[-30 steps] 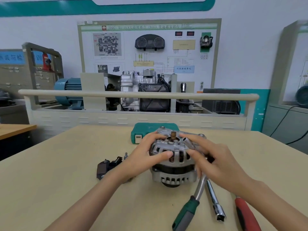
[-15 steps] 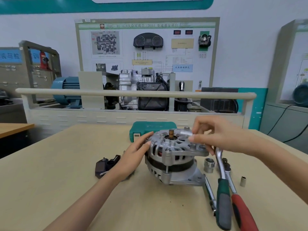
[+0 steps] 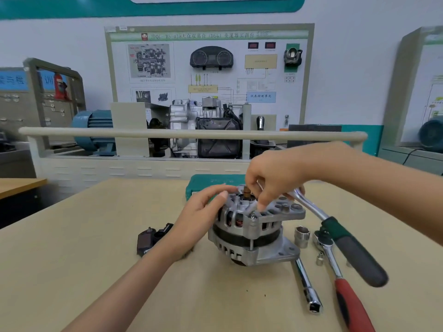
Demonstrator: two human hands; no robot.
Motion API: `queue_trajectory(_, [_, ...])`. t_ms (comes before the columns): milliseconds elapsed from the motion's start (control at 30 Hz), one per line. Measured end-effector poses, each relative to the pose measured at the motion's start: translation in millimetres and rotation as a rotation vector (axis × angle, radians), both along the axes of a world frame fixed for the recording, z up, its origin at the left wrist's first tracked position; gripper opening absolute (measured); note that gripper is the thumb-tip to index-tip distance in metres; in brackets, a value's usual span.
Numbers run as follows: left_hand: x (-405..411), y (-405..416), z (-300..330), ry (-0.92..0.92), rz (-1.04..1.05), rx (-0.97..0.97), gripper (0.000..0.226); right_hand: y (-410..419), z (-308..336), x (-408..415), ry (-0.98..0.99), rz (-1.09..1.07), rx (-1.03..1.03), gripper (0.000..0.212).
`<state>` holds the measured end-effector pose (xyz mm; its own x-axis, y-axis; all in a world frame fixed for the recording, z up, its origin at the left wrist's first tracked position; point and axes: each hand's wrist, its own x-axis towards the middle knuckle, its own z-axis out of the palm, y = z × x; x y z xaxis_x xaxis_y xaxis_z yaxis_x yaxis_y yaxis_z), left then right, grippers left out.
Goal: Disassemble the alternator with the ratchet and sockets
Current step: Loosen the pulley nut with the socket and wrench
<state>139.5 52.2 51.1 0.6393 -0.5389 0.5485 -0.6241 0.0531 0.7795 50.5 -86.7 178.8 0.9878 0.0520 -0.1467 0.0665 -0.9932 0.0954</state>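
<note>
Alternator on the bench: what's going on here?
A person is stripping the alternator, which stands on the table. The left hand steadies its housing. The right hand holds the green-handled ratchet by its head over the top cover. A red-handled ratchet, extension bar and loose socket lie alongside.

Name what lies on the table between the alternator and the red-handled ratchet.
In the head view, a large loose socket stands between the alternator and the red-handled ratchet. The extension bar lies nearer the camera, in the same gap.

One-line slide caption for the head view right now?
Left hand steadies the alternator while the right hand holds the green-handled ratchet at its top.
</note>
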Motion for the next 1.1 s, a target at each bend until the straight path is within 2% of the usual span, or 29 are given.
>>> queue_trajectory(167, [-11.7, -10.9, 10.8, -0.024, -0.133, 0.142, 0.028, 11.6, 6.7, 6.3, 0.106, -0.045, -0.145, 0.019])
queue_trajectory(300, [-15.4, -12.1, 9.6, -0.038, -0.182, 0.168, 0.027, 16.3, 8.7, 13.2, 0.141, -0.068, -0.239, 0.019])
queue_trajectory(400, [-17.9, -13.4, 10.1, -0.12, -0.18, 0.221, 0.04, 18.1, 10.0, 16.7, 0.155, -0.071, -0.281, 0.017])
queue_trajectory(500, [-15.8, -13.8, 9.5, -0.135, -0.184, 0.252, 0.042, 18.1, 12.9, 18.4, 0.181, -0.078, -0.287, 0.016])
queue_trajectory(800, [-10.7, -13.8, 6.9, -0.132, -0.146, 0.222, 0.022, 13.9, 18.7, 17.1, 0.212, -0.117, -0.324, 0.018])
queue_trajectory(1100, [-10.0, -14.5, 6.4, -0.121, -0.159, 0.203, 0.024, 22.6, 15.6, 26.6, 0.201, -0.034, -0.318, 0.019])
